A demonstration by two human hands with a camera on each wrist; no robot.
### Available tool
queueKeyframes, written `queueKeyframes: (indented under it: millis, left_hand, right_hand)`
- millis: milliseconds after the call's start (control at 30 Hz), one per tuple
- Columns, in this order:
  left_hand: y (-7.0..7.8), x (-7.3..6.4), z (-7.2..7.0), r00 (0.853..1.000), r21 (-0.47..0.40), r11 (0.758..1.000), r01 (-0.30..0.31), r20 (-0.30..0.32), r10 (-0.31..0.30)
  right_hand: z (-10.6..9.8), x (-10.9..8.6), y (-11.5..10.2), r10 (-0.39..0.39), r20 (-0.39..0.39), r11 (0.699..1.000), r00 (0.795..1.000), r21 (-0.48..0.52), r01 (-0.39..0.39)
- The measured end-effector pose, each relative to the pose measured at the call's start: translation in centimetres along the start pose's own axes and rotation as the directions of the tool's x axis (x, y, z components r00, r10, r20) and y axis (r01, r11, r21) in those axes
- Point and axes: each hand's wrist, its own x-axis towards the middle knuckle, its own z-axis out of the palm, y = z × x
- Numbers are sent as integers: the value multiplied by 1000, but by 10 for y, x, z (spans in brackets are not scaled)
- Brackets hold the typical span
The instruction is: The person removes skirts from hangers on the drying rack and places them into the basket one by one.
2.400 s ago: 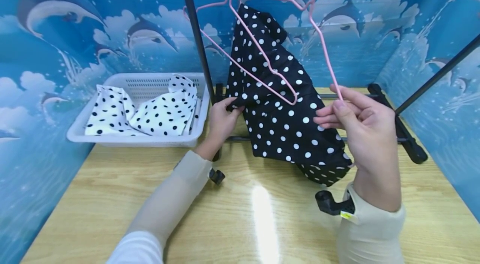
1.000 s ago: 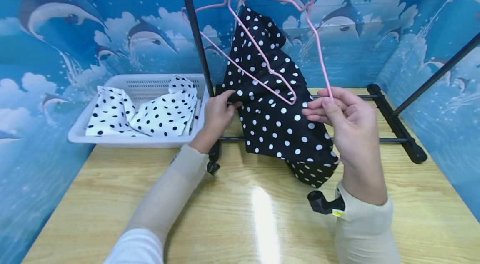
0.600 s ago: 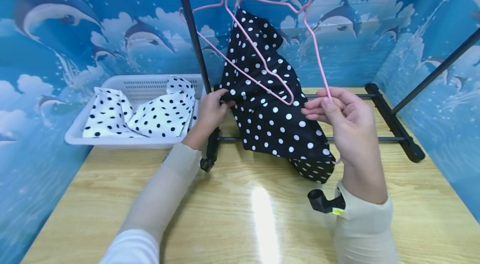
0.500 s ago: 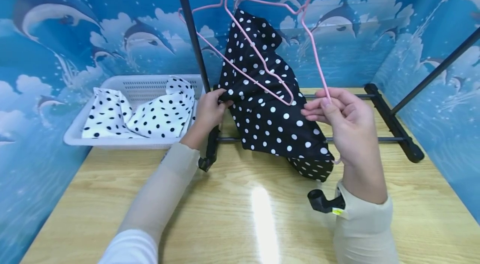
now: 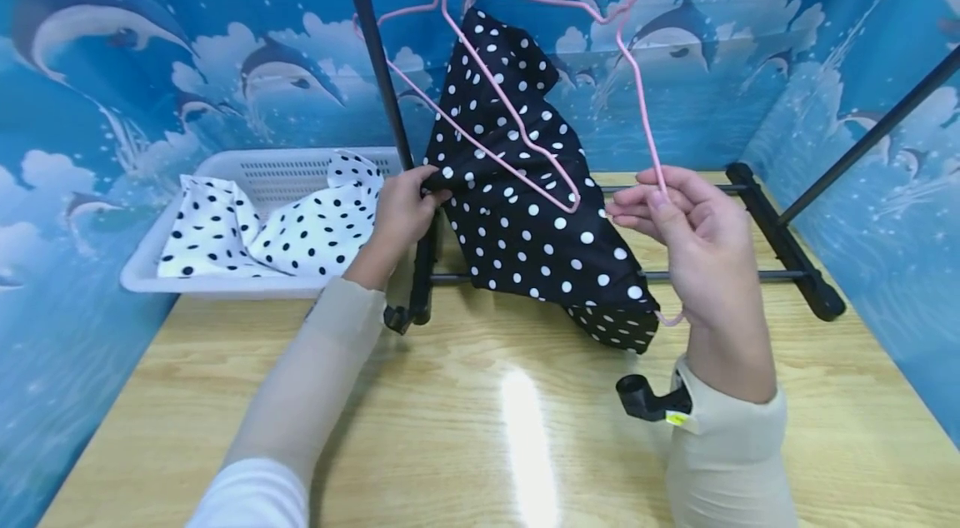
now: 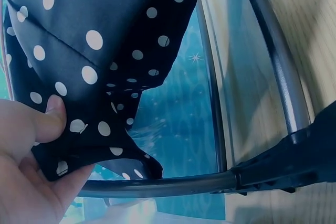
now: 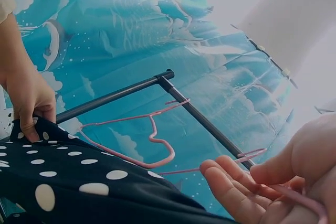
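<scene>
In the head view my left hand (image 5: 405,207) pinches the left edge of a black garment with white dots (image 5: 525,245). The left wrist view shows the thumb (image 6: 54,116) on top of the cloth and fingers beneath. My right hand (image 5: 701,241) holds the lower right end of a pink hanger (image 5: 640,91) between thumb and fingers. That hanger's far left end reaches into the top of the garment, which drapes down from there. A second pink hanger (image 5: 517,116) hangs bare in front of the cloth. A pink piece pokes out at the garment's lower right corner.
A white basket (image 5: 288,292) on the left holds white cloth with black dots (image 5: 307,232). The black rack's post (image 5: 375,53) rises beside my left hand, another post (image 5: 870,141) stands at right, and its base bars (image 5: 727,276) run behind the garment. A dolphin-print backdrop encloses the table.
My left hand has moved left, drawing the garment's edge left along the rack post. The right hand has shifted slightly left with the hanger still pinched.
</scene>
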Motion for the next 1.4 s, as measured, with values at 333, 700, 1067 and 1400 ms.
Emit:
queueKeyframes:
  millis: [333,700,1067,1400]
  left_hand:
    - [0,-8,-4,1000,13,1000,-15,4,15]
    - [0,-22,-4,999,49,999,-9,44,7]
    - [-1,-34,-2,998,75,995,-69,20,67]
    - [-1,-34,-9,997,57,996,-70,20,69]
  right_hand:
    - [-4,4,6,31,2,941,1000,337,-30]
    - [-9,8,10,108,-33,887,994,455,-81]
    - [-9,13,14,195,-93,853,976,508,-122]
    - [-13,14,15,285,-33,682,958,710,-179]
